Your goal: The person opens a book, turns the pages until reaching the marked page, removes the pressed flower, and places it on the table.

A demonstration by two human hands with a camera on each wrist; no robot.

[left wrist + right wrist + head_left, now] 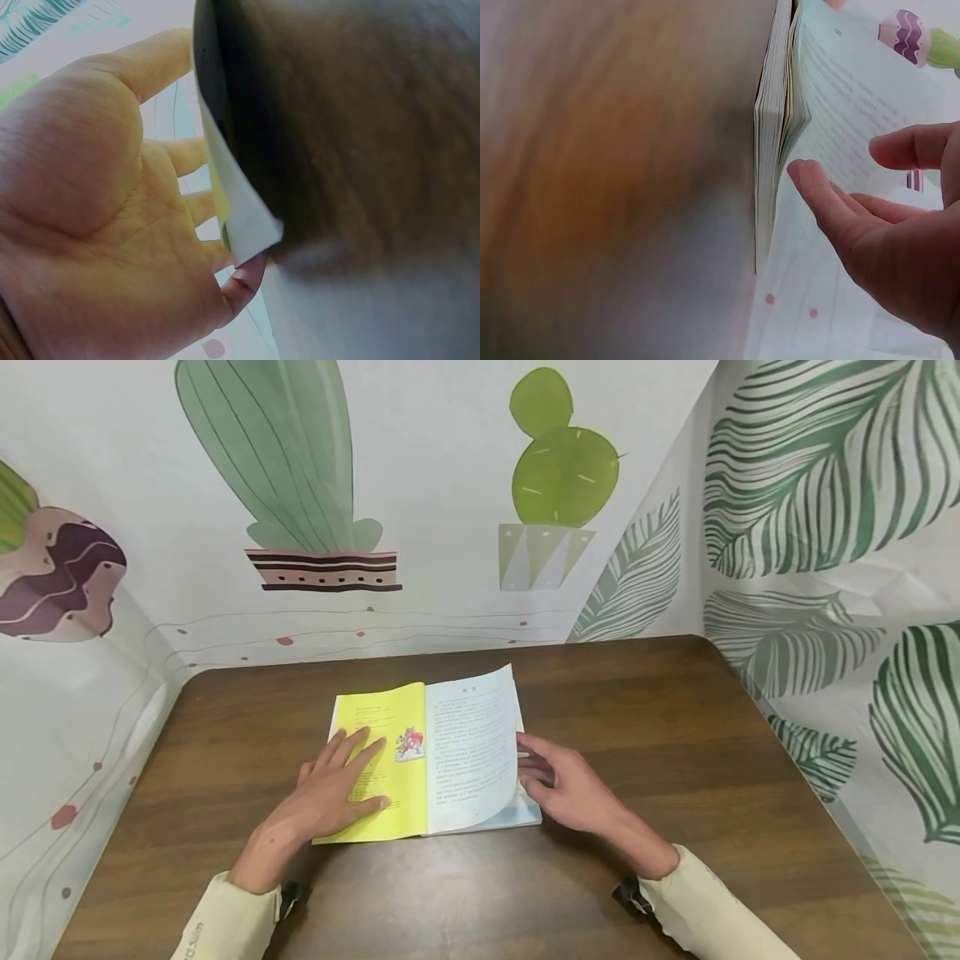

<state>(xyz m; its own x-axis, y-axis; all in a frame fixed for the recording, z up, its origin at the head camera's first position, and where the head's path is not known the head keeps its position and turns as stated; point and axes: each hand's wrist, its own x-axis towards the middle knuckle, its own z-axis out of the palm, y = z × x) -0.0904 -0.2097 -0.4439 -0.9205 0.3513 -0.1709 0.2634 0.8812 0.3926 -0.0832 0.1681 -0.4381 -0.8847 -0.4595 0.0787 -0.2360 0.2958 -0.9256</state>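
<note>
An open book lies on the wooden table, with a bright yellow page [397, 706] on its left and a white printed page [472, 752] on its right. Spread across the yellow page, my left hand [322, 797] rests with its fingers extended. In the left wrist view that hand [90, 165] reaches over the page's edge, which partly hides the fingers. My right hand [573, 789] is beside the lifted right edge of the white page, fingers gently bent. The right wrist view shows the right hand [900, 232] pinching nothing near the book's page block [769, 127].
The brown wooden table [675, 735] meets a white wall covering printed with cacti [566, 477] and leaves behind and to the right. Black straps [633, 897] show at both sleeve cuffs [693, 893].
</note>
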